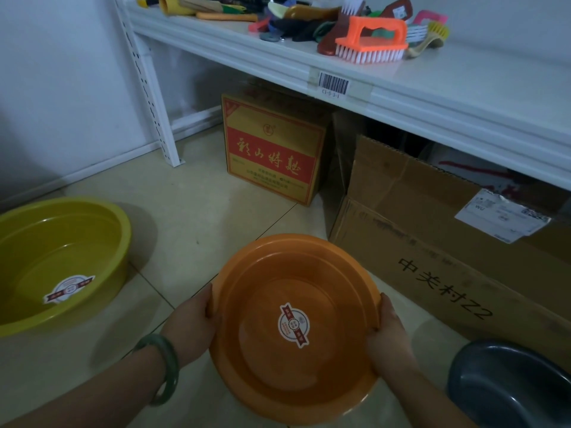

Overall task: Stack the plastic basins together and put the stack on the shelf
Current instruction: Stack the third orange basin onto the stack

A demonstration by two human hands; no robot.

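Note:
An orange plastic basin [278, 273] with a round sticker inside is held over the tiled floor, low in the middle of the view. My left hand [193, 319] grips its left rim and my right hand [387, 332] grips its right rim. A larger yellow basin [61, 239] with a similar sticker stands on the floor at the left, apart from the orange one. A dark grey basin [506, 384] sits on the floor at the bottom right corner, partly cut off. The white shelf [463, 78] runs across the top right, above the floor.
Brushes, among them an orange scrub brush [372, 41], and other small goods crowd the shelf's left and middle. Under it stand a red and yellow carton [272, 152] and a large brown cardboard box [432, 242]. A white shelf post [148, 88] rises at the left.

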